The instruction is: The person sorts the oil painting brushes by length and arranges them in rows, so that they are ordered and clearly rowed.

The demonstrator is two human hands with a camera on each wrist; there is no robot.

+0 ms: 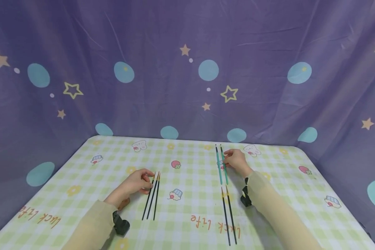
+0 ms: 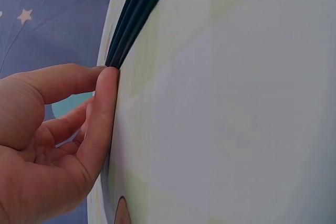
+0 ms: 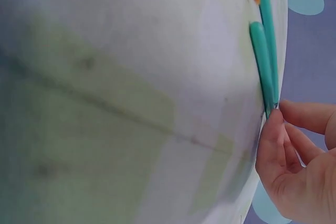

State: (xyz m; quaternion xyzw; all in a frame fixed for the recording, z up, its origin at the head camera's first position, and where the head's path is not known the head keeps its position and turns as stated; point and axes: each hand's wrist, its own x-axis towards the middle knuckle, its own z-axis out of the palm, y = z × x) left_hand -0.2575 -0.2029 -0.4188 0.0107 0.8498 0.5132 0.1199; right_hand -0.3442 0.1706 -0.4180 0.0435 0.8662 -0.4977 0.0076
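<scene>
Three slim black paintbrushes lie side by side left of centre in the head view, bristles pointing away from me. My left hand pinches the leftmost black paintbrush near its bristle end; in the left wrist view, thumb and forefinger meet at the dark handles. Farther back on the right, my right hand pinches the right one of two teal paintbrushes by its upper part. The other teal paintbrush lies just left of it. In the right wrist view the fingertips partly hide the teal handles.
Two more black paintbrushes, a left one and a right one, lie nearer me below the teal pair. A green-checked tablecloth covers the table. Behind its far edge hangs a purple curtain.
</scene>
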